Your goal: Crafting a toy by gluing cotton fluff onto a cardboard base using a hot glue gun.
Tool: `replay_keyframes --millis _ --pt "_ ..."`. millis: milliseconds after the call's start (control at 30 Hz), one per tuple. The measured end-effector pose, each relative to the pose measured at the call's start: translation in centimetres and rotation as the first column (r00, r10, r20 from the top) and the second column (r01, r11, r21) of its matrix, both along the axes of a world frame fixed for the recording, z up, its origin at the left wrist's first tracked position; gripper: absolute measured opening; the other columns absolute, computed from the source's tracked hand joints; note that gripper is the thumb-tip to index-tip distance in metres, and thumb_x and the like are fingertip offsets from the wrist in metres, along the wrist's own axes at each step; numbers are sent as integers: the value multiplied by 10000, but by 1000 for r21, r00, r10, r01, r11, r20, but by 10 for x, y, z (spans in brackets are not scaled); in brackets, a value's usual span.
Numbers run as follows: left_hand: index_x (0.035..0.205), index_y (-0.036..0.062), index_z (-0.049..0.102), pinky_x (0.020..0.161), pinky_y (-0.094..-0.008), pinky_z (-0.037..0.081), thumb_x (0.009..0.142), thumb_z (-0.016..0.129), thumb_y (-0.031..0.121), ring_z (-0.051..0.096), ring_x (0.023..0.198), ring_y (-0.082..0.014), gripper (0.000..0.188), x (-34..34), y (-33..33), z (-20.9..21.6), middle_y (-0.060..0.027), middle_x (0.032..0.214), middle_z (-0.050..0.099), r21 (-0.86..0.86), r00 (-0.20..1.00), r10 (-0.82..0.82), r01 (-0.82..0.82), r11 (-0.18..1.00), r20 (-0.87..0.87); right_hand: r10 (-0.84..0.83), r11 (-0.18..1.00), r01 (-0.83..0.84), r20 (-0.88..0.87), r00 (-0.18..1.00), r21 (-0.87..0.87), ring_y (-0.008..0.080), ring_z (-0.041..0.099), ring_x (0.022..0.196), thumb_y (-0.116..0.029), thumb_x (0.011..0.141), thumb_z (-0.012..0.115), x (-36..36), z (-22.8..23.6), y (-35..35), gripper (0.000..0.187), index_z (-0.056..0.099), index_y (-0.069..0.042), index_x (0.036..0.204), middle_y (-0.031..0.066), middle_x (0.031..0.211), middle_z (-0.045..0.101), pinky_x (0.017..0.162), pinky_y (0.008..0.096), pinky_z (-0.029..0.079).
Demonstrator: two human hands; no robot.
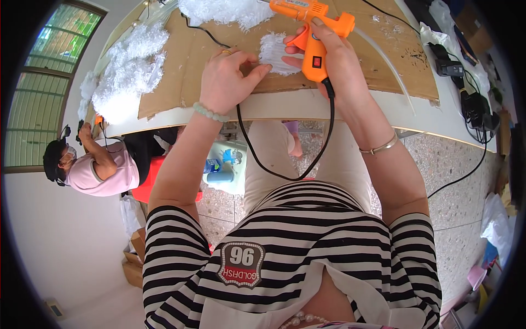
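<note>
My right hand (343, 66) is closed round the handle of an orange hot glue gun (314, 57), its nozzle end toward the upper left. A long translucent glue stick (386, 57) trails from the gun's back. Its black cord loops down over my lap. Beneath the gun a small white fringed piece (278, 54) lies on brown cardboard (189, 82). My left hand (230, 77) rests at that piece's left edge, fingers curled, thumb and forefinger close together on it. Part of the piece is hidden behind the gun and my right fingers.
Fluffy white fringe heaps (131, 66) lie on the left, with another white pile (227, 11) at the far edge. Black adapters and cables (475, 104) crowd the table's right end. At left, a co-worker in a pink shirt (104, 172) sits by the table. A light-coloured bin (229, 167) stands below.
</note>
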State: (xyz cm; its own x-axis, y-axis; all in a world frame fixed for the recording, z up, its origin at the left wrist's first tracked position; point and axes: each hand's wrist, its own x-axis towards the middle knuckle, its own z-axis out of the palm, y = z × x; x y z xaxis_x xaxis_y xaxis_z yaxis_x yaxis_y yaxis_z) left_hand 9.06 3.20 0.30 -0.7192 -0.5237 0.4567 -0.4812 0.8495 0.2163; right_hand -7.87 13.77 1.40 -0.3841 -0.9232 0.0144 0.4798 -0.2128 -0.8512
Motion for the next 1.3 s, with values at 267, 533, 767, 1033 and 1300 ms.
replay_keyframes --millis 267,533,767,1033,1300 --pt "705 41 652 690 -361 476 743 651 179 590 655 -269 144 -8 -13 -13 -84 657 622 35 980 -40 48 998 -196 233 957 -64 -619 750 283 92 541 730 -353 924 518 -37 2 37 346 621 -22 940 23 835 626 663 227 431" --pt "885 -2 665 627 -257 471 808 639 154 596 658 -126 176 -6 -18 -15 -78 728 651 297 984 79 -29 954 -160 374 905 -63 -717 588 420 75 492 699 -397 911 538 -35 0 26 388 628 -19 911 3 775 603 637 227 406" --pt "883 -3 663 619 -259 470 805 645 171 596 647 -129 192 -6 -17 -16 -85 715 650 287 986 77 -32 957 -146 357 918 -56 -758 546 392 75 472 655 -413 906 541 -32 -2 18 407 614 -12 921 2 743 595 587 230 394" --pt "871 -6 663 607 -264 469 804 642 164 596 632 -134 184 -8 -18 -17 -92 698 646 247 987 53 -15 969 -151 362 916 -16 -806 469 402 82 445 603 -440 911 520 -32 1 15 434 599 -15 875 -1 693 558 545 252 382" --pt "872 -4 663 612 -264 470 802 643 157 603 641 -142 177 -9 -18 -17 -94 718 647 245 988 52 -16 969 -145 368 913 -5 -821 437 407 82 446 574 -449 906 523 -33 -1 17 445 589 -13 842 2 656 546 516 251 375"
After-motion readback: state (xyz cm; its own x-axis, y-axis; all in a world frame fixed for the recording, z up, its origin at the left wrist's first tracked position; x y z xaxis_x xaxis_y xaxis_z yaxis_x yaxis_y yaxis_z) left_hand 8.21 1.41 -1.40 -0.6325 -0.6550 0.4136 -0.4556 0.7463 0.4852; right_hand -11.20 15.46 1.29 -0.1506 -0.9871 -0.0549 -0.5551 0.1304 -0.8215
